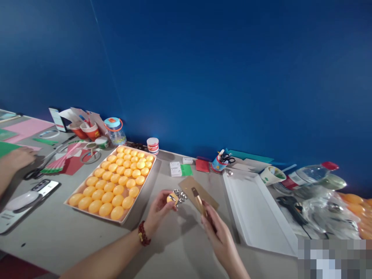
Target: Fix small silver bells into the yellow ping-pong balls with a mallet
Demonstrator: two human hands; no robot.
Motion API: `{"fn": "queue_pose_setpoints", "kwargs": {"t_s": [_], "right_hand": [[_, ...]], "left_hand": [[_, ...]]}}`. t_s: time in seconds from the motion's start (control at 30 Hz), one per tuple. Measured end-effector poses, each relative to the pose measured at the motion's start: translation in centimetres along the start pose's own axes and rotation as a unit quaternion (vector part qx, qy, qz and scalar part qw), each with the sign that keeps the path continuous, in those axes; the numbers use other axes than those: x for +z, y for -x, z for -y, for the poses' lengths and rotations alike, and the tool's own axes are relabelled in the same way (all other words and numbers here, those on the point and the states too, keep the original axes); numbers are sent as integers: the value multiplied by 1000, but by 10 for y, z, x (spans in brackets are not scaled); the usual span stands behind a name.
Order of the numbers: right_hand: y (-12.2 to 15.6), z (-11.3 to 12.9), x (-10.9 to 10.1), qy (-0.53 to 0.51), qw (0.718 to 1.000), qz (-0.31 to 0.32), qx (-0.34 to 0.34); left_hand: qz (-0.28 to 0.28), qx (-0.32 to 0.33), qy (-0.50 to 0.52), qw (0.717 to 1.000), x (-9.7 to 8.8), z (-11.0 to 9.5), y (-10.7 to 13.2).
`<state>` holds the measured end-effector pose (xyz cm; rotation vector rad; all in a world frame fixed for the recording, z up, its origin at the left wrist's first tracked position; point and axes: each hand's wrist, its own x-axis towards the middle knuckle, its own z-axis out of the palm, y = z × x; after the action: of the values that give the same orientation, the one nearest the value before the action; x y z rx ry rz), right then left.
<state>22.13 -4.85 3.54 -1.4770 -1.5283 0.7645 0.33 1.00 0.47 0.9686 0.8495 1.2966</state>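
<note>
My left hand (159, 211) pinches a yellow ball (172, 198) partly covered with silvery sequins, just above the grey table. My right hand (216, 230) grips a gold-coloured tweezer-like tool (198, 200) whose tip points up and left, a short way from the ball. Under the tool lies a brown card (200, 190). A pink tray (94, 183) full of several yellow balls sits to the left of my left hand.
An empty white tray (255, 211) lies right of my hands. Cups, a jar, a tape pot and paper scraps line the back edge. A water bottle (312, 174), a glue gun and bagged balls are far right. Another person's hand (17, 161), scissors and a phone are at left.
</note>
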Motion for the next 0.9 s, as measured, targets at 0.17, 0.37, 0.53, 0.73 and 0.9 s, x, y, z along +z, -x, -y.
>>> {"fn": "queue_pose_setpoints", "kwargs": {"t_s": [0.17,0.37,0.53,0.73,0.9], "right_hand": [[-7,-40,-16,288,953,-64,-63],[-6,-57,-15,377,922,-46,-80],[-11,-42,-15,344,933,-56,-94],[-12,-1,-6,117,993,4,-28],[-6,28,29,-227,959,148,86]], "left_hand": [[1,6,-25,1000,1,-3,5],[31,15,-25,999,4,-6,6],[51,6,-30,998,6,-6,9],[117,74,-80,987,0,2,13],[145,159,-181,960,-5,1,12]]}}
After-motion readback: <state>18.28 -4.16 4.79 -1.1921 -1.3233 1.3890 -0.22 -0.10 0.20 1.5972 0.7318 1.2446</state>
